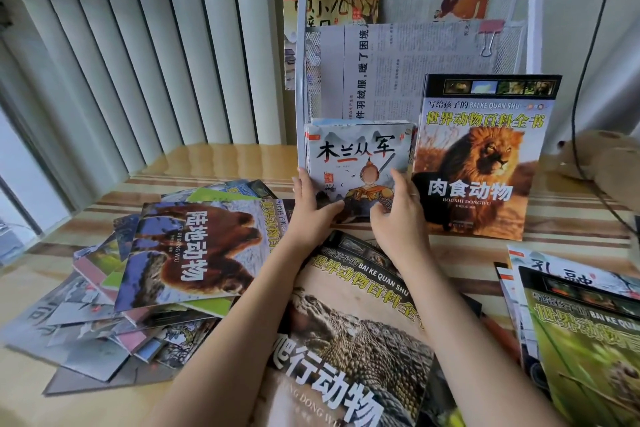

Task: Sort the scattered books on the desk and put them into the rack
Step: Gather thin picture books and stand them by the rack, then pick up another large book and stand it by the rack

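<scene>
You have a single view, worn on your head, looking forward and down across the desk [214, 163] from close above it. It faces the white rack [301, 80] standing at the far edge, with the vertical blinds [138, 45] off to the left (wide-angle, so straight lines bow near the frame edges). Your forearms enter from the bottom.

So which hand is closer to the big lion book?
The right hand. It holds the right edge of the small stack of picture books, right beside the lion book. The left hand holds the stack's far left edge.
</scene>
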`<state>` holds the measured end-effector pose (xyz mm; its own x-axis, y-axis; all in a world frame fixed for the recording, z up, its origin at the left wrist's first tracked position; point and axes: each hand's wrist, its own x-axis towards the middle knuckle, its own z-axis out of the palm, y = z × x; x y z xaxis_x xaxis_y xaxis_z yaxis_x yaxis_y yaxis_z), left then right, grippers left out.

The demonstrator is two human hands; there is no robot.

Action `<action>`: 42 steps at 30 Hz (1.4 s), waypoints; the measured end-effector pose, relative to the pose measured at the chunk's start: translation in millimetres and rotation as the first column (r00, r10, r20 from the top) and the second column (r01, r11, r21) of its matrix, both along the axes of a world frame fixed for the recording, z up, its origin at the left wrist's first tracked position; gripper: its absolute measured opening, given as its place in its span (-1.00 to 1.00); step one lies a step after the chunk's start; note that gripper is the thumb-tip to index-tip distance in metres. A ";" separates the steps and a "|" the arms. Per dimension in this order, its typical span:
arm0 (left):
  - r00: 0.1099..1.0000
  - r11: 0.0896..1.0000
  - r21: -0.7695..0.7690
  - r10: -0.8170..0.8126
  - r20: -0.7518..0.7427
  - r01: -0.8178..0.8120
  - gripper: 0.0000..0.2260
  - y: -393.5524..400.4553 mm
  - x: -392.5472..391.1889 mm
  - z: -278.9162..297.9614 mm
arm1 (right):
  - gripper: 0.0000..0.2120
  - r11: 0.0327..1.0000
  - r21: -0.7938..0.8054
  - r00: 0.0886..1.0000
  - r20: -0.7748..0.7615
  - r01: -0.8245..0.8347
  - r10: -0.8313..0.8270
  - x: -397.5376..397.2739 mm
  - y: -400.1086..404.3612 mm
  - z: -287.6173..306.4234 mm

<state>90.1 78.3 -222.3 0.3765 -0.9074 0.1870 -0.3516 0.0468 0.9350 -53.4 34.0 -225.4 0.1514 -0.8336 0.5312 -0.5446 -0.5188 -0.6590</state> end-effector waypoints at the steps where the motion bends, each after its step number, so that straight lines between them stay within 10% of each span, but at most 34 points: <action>1: 0.996 1.000 -0.021 -0.005 -0.090 0.003 -0.03 1.6 -0.4 3.2 | -0.46 1.000 -0.019 1.000 0.007 -0.007 0.007 0.1 0.6 0.1; 17: 0.961 0.972 -0.139 0.214 0.174 -0.191 -0.14 -1.6 -5.2 -8.9 | -0.61 0.990 -0.075 0.993 -0.004 -0.120 0.120 -1.8 -0.6 -2.5; 23: 0.590 0.900 -0.393 0.424 0.687 -0.189 -0.28 -12.2 7.6 26.5 | -0.65 0.991 -0.071 0.993 0.020 -0.115 0.116 -2.9 -0.1 -2.3; 28: 0.458 0.949 -0.232 0.307 0.835 -0.213 -0.30 -36.0 20.2 56.0 | -0.65 0.983 -0.100 0.988 -0.026 -0.155 0.153 -3.5 -0.4 -2.5; 37: 0.549 0.992 -0.122 0.119 0.828 -0.030 -0.37 4.3 47.3 61.8 | -0.76 0.985 -0.081 0.988 -0.040 -0.149 0.146 -3.9 1.8 -1.0; 42: 0.531 0.898 -0.174 0.385 0.755 -0.404 -0.62 87.4 103.1 26.7 | -0.79 0.956 -0.237 0.982 -0.117 -0.173 0.149 -5.5 8.5 9.2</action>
